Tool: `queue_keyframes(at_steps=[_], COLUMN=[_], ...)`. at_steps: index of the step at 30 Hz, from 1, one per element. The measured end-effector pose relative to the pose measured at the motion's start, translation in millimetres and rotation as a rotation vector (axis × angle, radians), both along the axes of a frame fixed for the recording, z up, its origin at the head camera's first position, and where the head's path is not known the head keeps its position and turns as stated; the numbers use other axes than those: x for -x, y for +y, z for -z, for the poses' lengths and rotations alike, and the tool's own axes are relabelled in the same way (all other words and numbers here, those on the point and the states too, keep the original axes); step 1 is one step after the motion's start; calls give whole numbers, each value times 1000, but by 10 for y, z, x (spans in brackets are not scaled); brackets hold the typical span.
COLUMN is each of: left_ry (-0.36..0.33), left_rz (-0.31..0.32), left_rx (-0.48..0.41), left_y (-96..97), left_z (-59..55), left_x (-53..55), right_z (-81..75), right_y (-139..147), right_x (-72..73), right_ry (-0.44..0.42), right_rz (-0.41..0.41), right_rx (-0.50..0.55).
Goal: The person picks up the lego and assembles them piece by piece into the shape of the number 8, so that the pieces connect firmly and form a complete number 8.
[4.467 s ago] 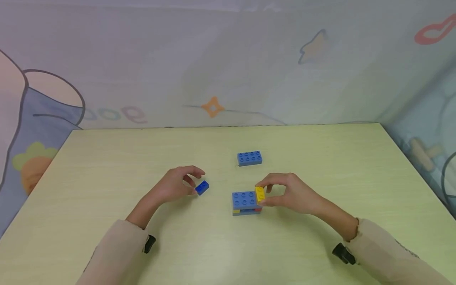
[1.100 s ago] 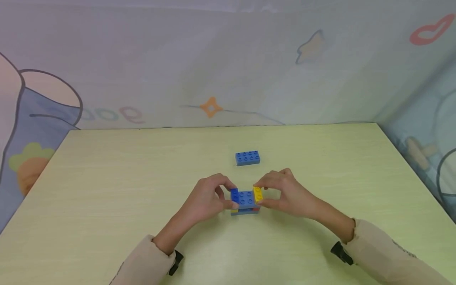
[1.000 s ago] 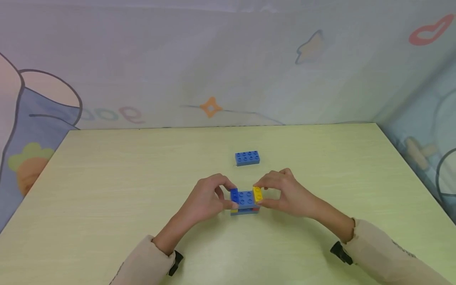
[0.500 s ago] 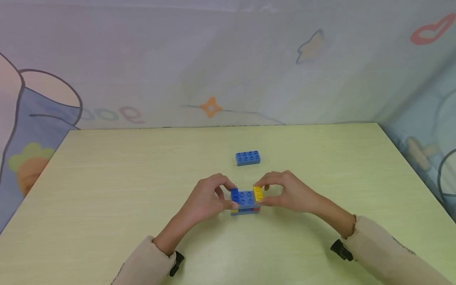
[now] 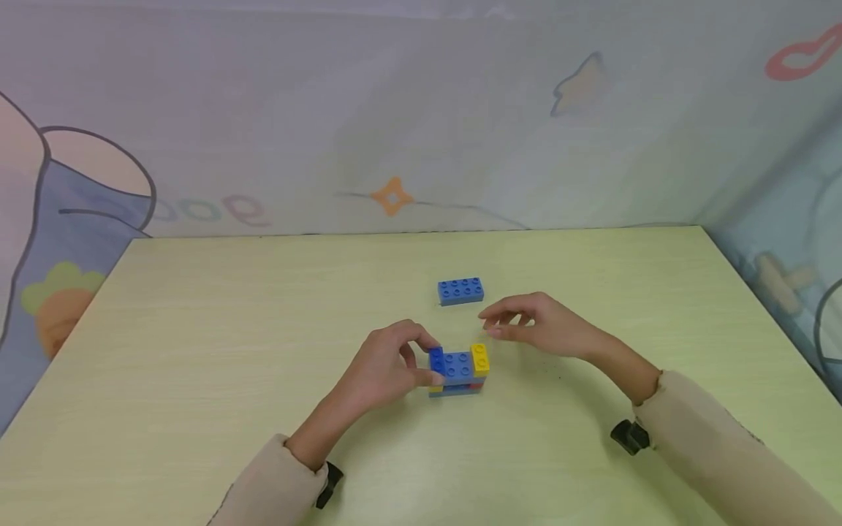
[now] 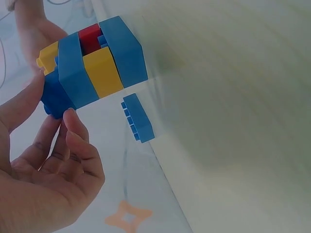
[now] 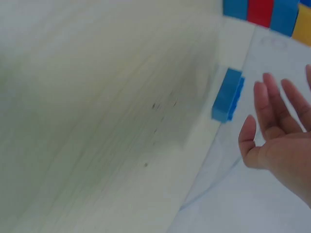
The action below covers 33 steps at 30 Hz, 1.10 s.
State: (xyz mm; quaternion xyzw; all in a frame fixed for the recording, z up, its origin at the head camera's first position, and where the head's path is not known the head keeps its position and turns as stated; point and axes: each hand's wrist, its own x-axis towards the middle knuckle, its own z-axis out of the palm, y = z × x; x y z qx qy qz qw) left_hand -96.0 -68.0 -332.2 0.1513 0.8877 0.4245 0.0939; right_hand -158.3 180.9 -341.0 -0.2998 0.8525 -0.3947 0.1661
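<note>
A stack of toy building bricks [image 5: 458, 365] stands on the table, two long blue bricks with a yellow and a red one between them. On its top left end sits a small dark blue brick [image 6: 57, 94], pinched between thumb and index finger of my left hand [image 5: 393, 365]. A small yellow brick [image 5: 480, 359] tops the right end, untouched. My right hand [image 5: 542, 325] hovers behind and right of the stack, fingers loosely bent and holding nothing. Farther back lies a loose long blue brick [image 5: 460, 291], near the right fingertips; it also shows beyond the right hand [image 7: 286, 131] in the right wrist view.
The pale wooden table [image 5: 263, 307] reaches back to a printed cloth backdrop [image 5: 421, 109]. A few dark specks mark the tabletop near the right hand. Black camera mounts sit at both sleeves.
Earlier the left hand brought the dark blue brick onto the stack's left end. Since half a second ago, the right hand has let go of the yellow brick and moved back toward the loose blue brick.
</note>
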Motion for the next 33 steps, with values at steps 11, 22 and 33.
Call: queue_keyframes(at_steps=[11, 22, 33], left_ry=[-25, -19, -29], left_rz=[3, 6, -3], left_rx=[-2, -5, 3], left_y=[9, 5, -9], left_z=[-10, -21, -19], left_x=[6, 9, 3], right_z=[202, 260, 264], right_y=[39, -69, 27], right_x=[343, 422, 333], right_ry=[-39, -3, -11], right_rz=[141, 147, 113], right_rx=[-61, -104, -93])
